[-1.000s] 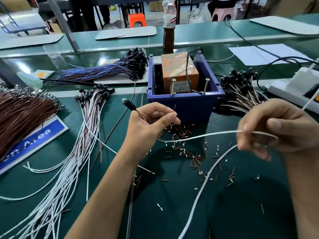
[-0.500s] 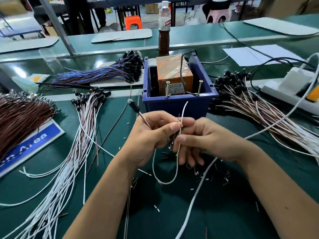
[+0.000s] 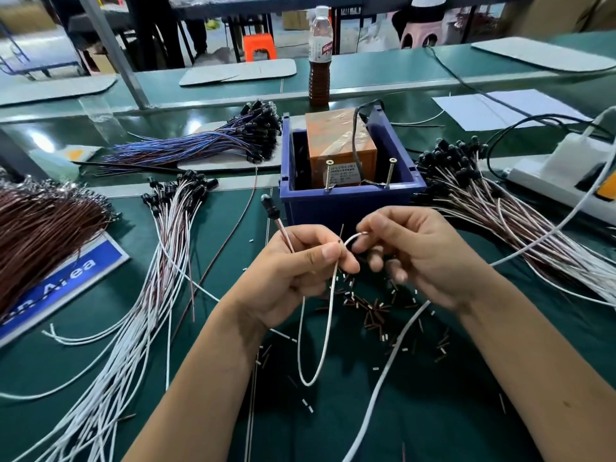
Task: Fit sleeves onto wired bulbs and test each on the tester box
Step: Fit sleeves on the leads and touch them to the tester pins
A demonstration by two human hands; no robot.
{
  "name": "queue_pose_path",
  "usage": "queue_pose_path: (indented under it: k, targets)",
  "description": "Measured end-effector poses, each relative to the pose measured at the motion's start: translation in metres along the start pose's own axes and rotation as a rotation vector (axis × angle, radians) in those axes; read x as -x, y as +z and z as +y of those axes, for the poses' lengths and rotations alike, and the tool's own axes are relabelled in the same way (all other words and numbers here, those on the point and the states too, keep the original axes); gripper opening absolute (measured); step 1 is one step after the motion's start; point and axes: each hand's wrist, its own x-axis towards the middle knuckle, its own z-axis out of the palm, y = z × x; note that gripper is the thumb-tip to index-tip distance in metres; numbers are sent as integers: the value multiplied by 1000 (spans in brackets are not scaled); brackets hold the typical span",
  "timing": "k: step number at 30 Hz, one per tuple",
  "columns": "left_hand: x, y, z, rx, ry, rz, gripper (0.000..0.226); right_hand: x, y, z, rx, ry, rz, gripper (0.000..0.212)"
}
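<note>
A green-covered workbench (image 3: pixel 206 411) runs wide across the room, with a second green bench behind it, and beyond that a stool (image 3: pixel 259 46) on a grey floor. A drink bottle (image 3: pixel 320 58) stands upright at the far edge of the bench, right behind the blue tester box (image 3: pixel 350 201), which holds an orange taped block with two screws poking up at its near side. Bundles of wired bulbs lie fanned out: a blue-wired bundle (image 3: pixel 200 145) towards the far left, a white-wired bundle (image 3: pixel 160 261) running from mid-left down to the near left corner, brown wires (image 3: pixel 40 235) at the left edge, and another bundle (image 3: pixel 493 208) right of the box. A white power strip (image 3: pixel 560 175) sits at the right edge. Small cut sleeves (image 3: pixel 370 311) are scattered on the mat near the middle.

Just in front of the box, the left hand (image 3: pixel 293 275) pinches one wired bulb (image 3: pixel 269 205) by its lead; the black bulb points up and away to the far left, its long axis tilted. The white lead (image 3: pixel 328 315) loops down below the hands and curls back up. The right hand (image 3: pixel 420 258) has its fingers curled at the lead's bare tip, pinching it beside the left thumb; whether a sleeve is between its fingers I cannot tell.
</note>
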Motion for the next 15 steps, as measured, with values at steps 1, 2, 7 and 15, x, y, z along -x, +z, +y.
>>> queue_pose_path:
  k: [1, 2, 7, 15]
  targets:
    - [0, 0, 0, 2, -22, 1, 14, 0, 0, 0, 28, -19, 29, 17]
    - [-1, 0, 1, -1, -49, -3, 17, 0, 0, -1, 58, -40, 39, 15]
    - [-2, 0, 1, -81, -107, 2, 21, 2, 3, 0, 165, -136, 27, 12]
    - [-3, 1, 0, -49, -52, 53, 12, 1, 6, 3, 86, -224, 58, 15]
